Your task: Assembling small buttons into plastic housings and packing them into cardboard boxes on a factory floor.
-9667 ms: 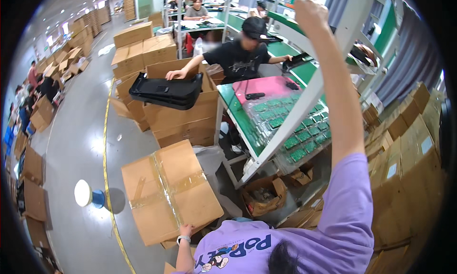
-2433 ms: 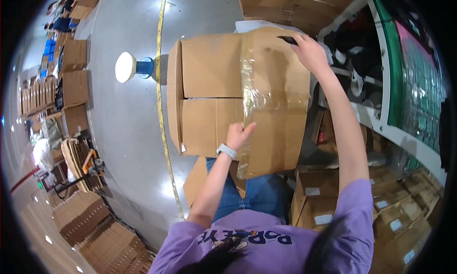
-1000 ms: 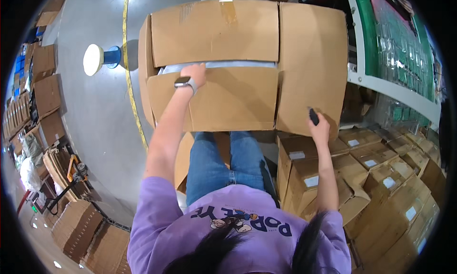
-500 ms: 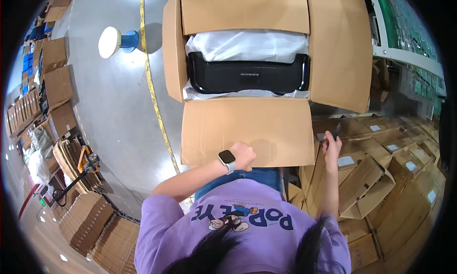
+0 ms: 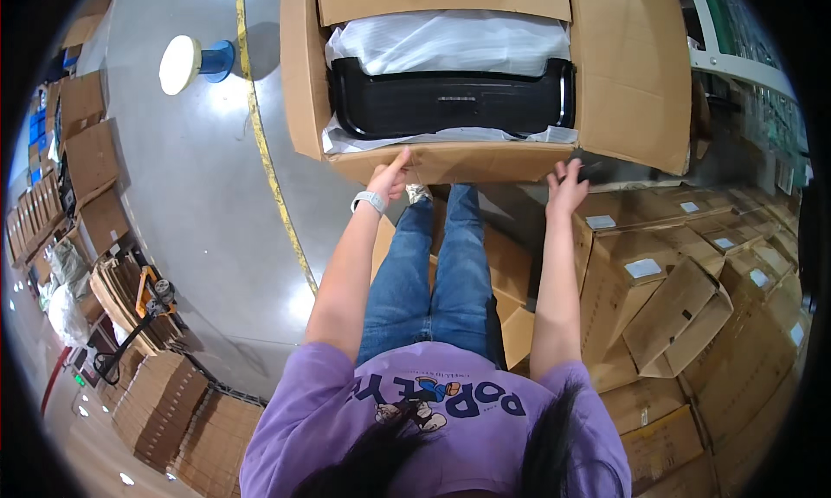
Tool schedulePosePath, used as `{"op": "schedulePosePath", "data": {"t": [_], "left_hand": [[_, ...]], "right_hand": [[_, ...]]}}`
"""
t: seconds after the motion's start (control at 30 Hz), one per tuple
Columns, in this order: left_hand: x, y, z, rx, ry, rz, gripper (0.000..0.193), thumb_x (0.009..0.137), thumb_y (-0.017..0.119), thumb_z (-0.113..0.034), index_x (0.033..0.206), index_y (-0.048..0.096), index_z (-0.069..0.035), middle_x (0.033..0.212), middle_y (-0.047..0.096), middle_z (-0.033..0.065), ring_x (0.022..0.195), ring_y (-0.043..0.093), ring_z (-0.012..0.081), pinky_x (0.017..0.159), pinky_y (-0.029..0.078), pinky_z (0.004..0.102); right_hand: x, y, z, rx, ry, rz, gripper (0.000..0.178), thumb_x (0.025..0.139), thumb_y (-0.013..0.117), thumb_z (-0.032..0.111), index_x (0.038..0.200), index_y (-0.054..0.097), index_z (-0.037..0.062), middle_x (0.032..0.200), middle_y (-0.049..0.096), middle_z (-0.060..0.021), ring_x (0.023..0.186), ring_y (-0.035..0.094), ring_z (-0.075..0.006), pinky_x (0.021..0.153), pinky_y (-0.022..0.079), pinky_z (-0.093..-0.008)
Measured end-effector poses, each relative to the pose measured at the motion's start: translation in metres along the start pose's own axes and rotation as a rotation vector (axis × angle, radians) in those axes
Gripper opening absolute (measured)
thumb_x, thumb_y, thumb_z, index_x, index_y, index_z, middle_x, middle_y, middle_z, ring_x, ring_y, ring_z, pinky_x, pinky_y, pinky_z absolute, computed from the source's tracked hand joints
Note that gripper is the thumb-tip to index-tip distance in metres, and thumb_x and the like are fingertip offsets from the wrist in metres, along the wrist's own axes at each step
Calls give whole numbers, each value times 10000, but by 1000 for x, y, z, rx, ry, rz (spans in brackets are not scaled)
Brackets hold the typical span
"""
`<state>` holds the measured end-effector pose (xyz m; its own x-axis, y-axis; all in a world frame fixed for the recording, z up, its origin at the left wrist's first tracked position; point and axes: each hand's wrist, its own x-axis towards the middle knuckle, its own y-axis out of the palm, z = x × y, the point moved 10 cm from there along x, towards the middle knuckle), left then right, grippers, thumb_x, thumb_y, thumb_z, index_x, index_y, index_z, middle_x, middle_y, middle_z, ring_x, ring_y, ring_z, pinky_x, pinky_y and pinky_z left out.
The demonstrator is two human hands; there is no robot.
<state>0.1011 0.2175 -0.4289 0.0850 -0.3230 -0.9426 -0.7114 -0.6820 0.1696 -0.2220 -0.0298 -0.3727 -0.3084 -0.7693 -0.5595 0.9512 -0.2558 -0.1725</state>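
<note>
Closest to you, your left hand (image 5: 387, 176), the one with the watch, presses its fingers flat against the near wall of the big open cardboard box (image 5: 450, 162) near its left corner, not gripping anything, while your right hand (image 5: 567, 186) hangs just off the box's near right corner, closed around a small dark object (image 5: 589, 167) you can't really make out. Inside the box, a black plastic tray (image 5: 450, 104) sits along the near wall, with white wrapping (image 5: 450, 44) behind it toward the far flap. Past the box's left side, a white and blue stand (image 5: 192, 62) sits on the floor beyond the yellow line (image 5: 264, 152).
</note>
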Motion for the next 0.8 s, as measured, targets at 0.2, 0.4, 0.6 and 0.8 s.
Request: {"op": "schedulePosePath", "data": {"t": [0.2,0.4,0.6,0.8], "left_hand": [[18,1,5,-469,-226,-131,468,730,614,-481,723,476,-33,415,199,-62,325,205,85,342,138,240],[42,-56,23,-645,-90,-364,206,722,646,-277,729,505,-126,469,225,-52,349,220,95,344,137,266],[5,-64,11,-564,94,-341,119,760,633,-158,760,542,-79,463,239,-53,355,221,82,354,146,242],[-21,-134,33,-475,25,-354,167,778,618,-121,689,477,-109,443,253,-61,347,234,72,345,138,242]], "right_hand": [[67,15,83,-34,-294,-131,618,873,619,259,1337,301,1,1260,473,-161,1094,524,-279,899,433,-380],[47,42,81,-454,-315,-272,667,884,573,185,1389,164,37,1266,440,-273,1107,504,-374,919,407,-404],[28,22,46,-340,-42,-263,691,895,546,199,1407,89,116,1229,462,-242,901,581,-337,621,514,-374],[-40,-8,-46,-305,315,-163,693,906,517,264,1407,55,143,1151,500,-126,716,571,-203,438,488,-280]]}}
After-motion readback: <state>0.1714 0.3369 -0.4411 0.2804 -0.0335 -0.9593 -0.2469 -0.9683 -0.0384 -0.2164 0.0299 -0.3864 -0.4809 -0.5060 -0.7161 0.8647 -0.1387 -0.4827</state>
